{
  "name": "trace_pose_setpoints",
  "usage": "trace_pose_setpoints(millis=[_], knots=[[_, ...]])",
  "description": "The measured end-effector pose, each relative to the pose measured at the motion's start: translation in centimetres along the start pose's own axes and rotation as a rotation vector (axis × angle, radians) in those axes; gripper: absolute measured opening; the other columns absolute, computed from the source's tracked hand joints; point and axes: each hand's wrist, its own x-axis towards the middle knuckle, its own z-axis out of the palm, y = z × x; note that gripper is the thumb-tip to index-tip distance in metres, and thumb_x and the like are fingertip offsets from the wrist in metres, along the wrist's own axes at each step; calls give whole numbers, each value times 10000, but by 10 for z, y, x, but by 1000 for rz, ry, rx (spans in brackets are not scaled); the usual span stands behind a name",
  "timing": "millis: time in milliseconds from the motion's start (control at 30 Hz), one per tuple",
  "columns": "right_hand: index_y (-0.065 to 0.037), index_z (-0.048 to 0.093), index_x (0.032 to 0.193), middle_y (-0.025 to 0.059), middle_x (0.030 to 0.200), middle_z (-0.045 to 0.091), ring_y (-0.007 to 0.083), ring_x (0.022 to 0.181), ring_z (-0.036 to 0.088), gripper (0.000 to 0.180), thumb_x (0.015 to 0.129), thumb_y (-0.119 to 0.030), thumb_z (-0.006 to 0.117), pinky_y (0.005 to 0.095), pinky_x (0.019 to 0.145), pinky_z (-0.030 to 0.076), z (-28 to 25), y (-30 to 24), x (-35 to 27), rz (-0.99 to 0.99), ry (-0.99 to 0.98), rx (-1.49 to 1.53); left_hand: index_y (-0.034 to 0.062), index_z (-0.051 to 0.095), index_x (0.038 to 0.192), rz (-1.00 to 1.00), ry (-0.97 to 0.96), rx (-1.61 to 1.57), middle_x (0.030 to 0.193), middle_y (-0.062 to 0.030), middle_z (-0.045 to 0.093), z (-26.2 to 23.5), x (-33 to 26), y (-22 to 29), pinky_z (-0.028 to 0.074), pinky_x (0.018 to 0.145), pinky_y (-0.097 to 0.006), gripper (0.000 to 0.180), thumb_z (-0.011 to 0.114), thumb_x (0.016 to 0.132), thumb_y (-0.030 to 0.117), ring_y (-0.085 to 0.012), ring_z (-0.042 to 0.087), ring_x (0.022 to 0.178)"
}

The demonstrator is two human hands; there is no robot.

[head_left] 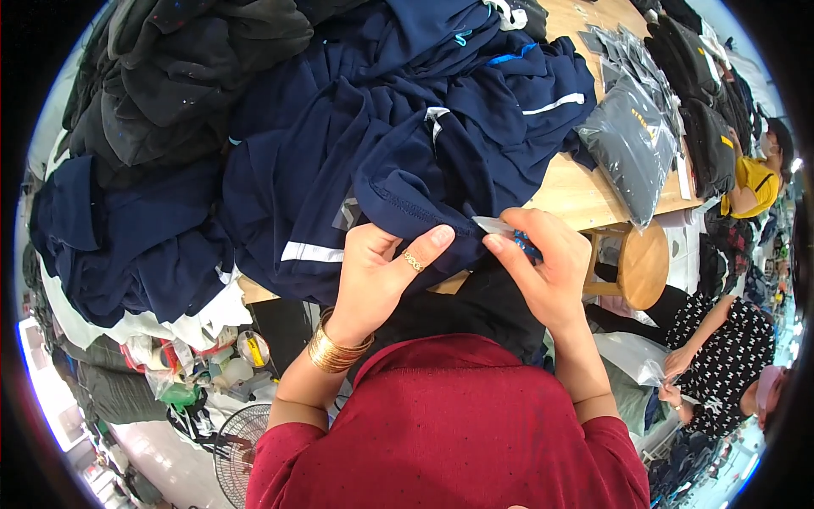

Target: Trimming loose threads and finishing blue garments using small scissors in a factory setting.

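My left hand (383, 270) is closed on the hem of a navy garment (409, 197), with the thumb lying along the stitched edge. A ring and several gold bangles are on this hand and wrist. In my right hand (549, 265) is a small pair of thread snips (527, 244), with a blue part below the fingers and a pale pointed tip toward the hem. The fingers cover much of the tool. White stripes show on the navy cloth, which lies bunched over the wooden table beyond my hands.
Dark garments (191, 76) are heaped at the far left, above more navy clothing (136, 246). Clear-bagged garments (632, 144) lie on the table (564, 191) at right, near a round wooden stool (643, 265). A fan (242, 450) stands lower left. Two people (721, 365) are at the right.
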Motion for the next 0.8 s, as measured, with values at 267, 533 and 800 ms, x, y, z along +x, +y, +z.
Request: trace_pose_setpoints(millis=[267, 533, 800], knots=[[-44, 610, 804, 52, 633, 563, 193, 521, 520, 228, 692, -198, 734, 282, 481, 391, -3, 3, -3, -42, -16, 11, -21, 631, 861, -72, 27, -101, 775, 4, 613, 1, 2, 2, 413, 659, -190, 103, 617, 841, 78, -37, 515, 709], [-57, 607, 797, 36, 598, 525, 183, 501, 497, 250, 676, -228, 742, 281, 462, 370, -4, 1, 0, -90, -44, -10, -19, 630, 842, -32, 14, 24, 761, 9, 610, -1, 2, 0, 402, 631, -187, 116, 627, 836, 96, -28, 502, 691], [-48, 609, 809, 47, 642, 557, 170, 506, 493, 247, 687, -217, 742, 248, 480, 388, 3, 7, 0, -84, 35, 69, -23, 630, 844, -17, 17, 47, 747, 16, 609, 0, 2, 2, 408, 639, -186, 138, 612, 851, 114, -30, 505, 691]])
